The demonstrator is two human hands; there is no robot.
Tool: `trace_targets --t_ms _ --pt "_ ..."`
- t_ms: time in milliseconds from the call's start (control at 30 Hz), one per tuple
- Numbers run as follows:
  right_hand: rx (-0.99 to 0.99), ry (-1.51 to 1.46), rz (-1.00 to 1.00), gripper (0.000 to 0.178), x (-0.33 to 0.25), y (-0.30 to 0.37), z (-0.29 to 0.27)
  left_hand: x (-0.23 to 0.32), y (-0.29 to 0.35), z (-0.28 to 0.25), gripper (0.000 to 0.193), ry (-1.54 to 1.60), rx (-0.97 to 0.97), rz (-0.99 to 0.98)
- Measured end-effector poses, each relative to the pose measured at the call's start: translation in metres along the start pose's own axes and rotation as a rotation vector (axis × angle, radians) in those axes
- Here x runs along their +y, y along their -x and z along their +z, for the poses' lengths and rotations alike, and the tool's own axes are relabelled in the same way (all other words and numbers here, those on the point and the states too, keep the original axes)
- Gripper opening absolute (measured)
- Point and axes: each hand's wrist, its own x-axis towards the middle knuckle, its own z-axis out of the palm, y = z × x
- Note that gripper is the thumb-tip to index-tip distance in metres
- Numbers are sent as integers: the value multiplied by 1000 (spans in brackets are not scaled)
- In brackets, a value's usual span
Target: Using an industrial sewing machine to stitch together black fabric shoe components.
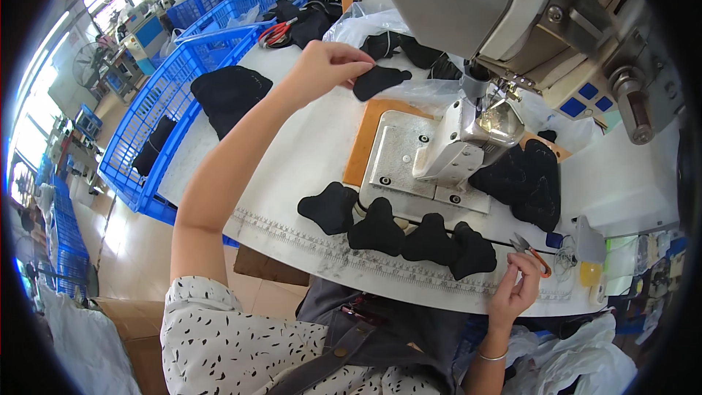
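Note:
My left hand (330, 67) is raised over the far side of the table, pinching a small black fabric piece (376, 83) between thumb and fingers. Down by the front right edge, my right hand (515, 287) is closed around orange-handled thread snips (540, 260), their blades pointing away from me. Several black, lobed fabric pieces (376, 228) lie in a chain along the near edge, partly overlapping. The sewing machine (468, 132) stands beyond them, with its metal plate (398, 157) between my hands. More black pieces (523, 179) rest to the right of its arm.
Blue plastic baskets (164, 110) flank the table at the left and back. A larger black piece (230, 91) lies near the basket edge. Red-handled scissors (276, 34) sit at the far left, beside dark fabric. A printed ruler strip (292, 238) runs along the front edge.

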Motion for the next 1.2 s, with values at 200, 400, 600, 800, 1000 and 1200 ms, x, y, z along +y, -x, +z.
trace_targets --t_ms 200,400,600,800,1000,1200 --pt "-70 34 -98 12 7 1 -6 51 110 -7 24 -90 12 344" --pt "-22 -19 -57 13 3 0 1 52 170 -11 31 -64 -5 412" --pt "-30 -30 -68 12 3 0 3 27 184 -11 18 198 -44 -150" --pt "-74 -27 -62 14 9 3 -3 21 160 -6 22 148 -185 -356" --pt "-20 5 -69 13 3 0 2 11 156 12 27 -218 -110 -247" --pt "-8 -2 -71 12 0 0 3 -10 158 -6 49 -284 -74 -25"
